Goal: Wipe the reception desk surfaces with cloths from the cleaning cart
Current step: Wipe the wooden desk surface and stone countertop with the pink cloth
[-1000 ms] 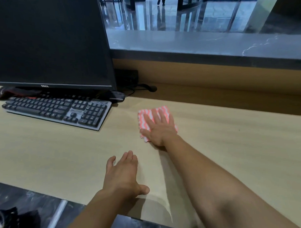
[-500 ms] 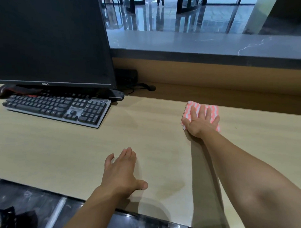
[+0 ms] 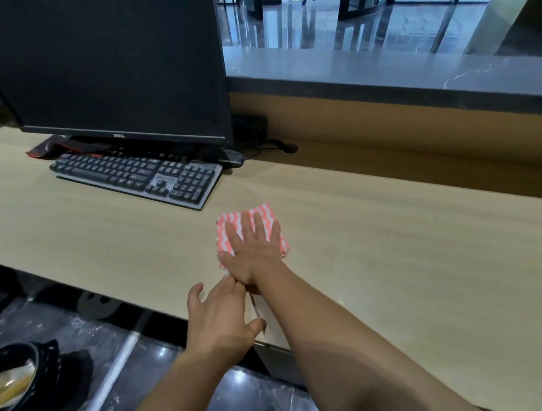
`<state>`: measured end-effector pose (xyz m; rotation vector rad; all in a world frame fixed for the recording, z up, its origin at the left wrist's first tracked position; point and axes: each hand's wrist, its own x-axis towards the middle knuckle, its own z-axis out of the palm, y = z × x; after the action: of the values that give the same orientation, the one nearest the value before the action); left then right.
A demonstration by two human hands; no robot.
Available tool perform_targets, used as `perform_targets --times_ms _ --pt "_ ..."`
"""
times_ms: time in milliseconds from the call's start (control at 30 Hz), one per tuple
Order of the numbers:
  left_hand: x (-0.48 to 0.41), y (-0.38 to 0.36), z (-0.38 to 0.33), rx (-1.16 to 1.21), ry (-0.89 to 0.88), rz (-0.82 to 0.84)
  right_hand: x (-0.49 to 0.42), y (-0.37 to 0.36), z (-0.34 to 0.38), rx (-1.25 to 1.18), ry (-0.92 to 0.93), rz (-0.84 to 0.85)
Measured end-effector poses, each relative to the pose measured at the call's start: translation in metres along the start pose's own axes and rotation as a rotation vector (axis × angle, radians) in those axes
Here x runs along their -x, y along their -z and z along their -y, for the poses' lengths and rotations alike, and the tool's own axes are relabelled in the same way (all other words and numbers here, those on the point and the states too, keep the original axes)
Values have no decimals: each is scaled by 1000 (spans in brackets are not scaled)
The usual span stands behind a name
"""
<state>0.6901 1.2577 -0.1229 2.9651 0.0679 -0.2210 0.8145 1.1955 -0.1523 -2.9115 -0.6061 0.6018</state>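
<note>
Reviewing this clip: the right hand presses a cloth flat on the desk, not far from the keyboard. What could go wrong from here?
1. The cloth under the right hand lies close to the near corner of the keyboard; a leftward stroke might bump or shift it.
2. The left hand rests right beside the right wrist, so it may block a stroke pulled back toward the desk edge.

Cloth [image 3: 234,216]: pink-and-white wavy stripes, folded to a small square, lying flat on the pale wood-grain desk [image 3: 387,232], just off the near right corner of the keyboard [image 3: 136,179]. Right hand [image 3: 253,252] presses on it, fingers straight.
</note>
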Motion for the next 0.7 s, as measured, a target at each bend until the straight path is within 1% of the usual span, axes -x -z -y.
perform_targets --times_ms 133,267,367,567,633,700 --pt "5 1 -7 -40 -40 9 7 -2 -11 16 60 2" --pt "5 0 -23 -56 -48 44 20 1 -46 -4 23 -32" --pt "6 1 -28 -78 -17 78 35 10 -95 -43 -80 -65" --pt "2 0 -31 -117 28 176 76 18 -220 -82 -362 -116" --pt "3 0 -33 -119 34 189 92 18 -250 -88 -428 -121" --pt "3 -1 -31 -110 28 186 102 18 -265 -86 -464 -121"
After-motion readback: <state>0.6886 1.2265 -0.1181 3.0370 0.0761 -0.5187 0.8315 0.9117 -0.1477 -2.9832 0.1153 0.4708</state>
